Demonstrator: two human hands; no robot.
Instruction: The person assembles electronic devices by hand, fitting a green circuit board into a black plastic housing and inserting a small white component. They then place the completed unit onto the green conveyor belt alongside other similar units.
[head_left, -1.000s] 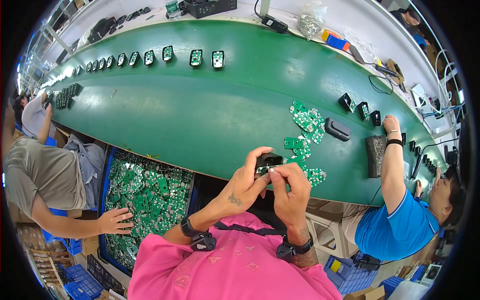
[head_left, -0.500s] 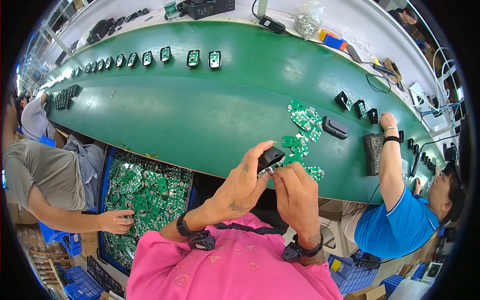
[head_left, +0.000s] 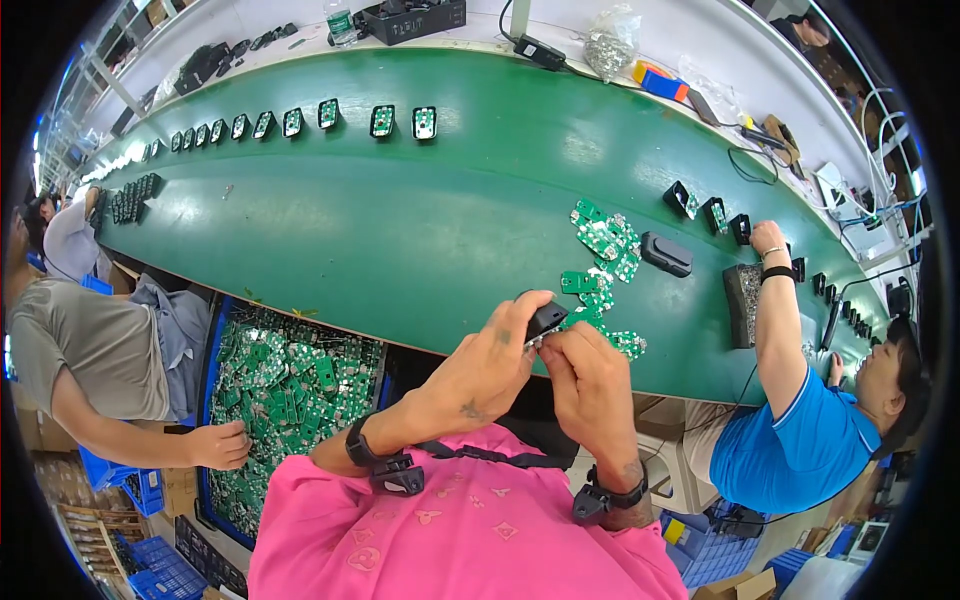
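Note:
My left hand (head_left: pixel 492 352) is closed around a small black plastic casing (head_left: pixel 546 319), held tilted above the table's near edge. My right hand (head_left: pixel 590 372) pinches at the casing's lower edge, its fingertips touching there. A thin pale strip shows between the hands; what my right fingers grip is mostly hidden. Just beyond them lies a loose pile of green circuit boards (head_left: pixel 603 240), stretching down to beside my right hand. A closed black case (head_left: pixel 667 254) rests right of that pile.
A row of casings with boards inside (head_left: pixel 382 121) runs along the far left of the green table (head_left: pixel 400 215). A blue-rimmed bin (head_left: pixel 213 365) full of boards stands at left, with a co-worker's hand (head_left: pixel 221 446) over it. At right, a co-worker's hand (head_left: pixel 767 237) reaches toward more casings (head_left: pixel 714 215).
My left hand has turned the casing slightly, so its opening faces down more. The right hand stays pinched against it. The left co-worker's hand has drawn back a little left.

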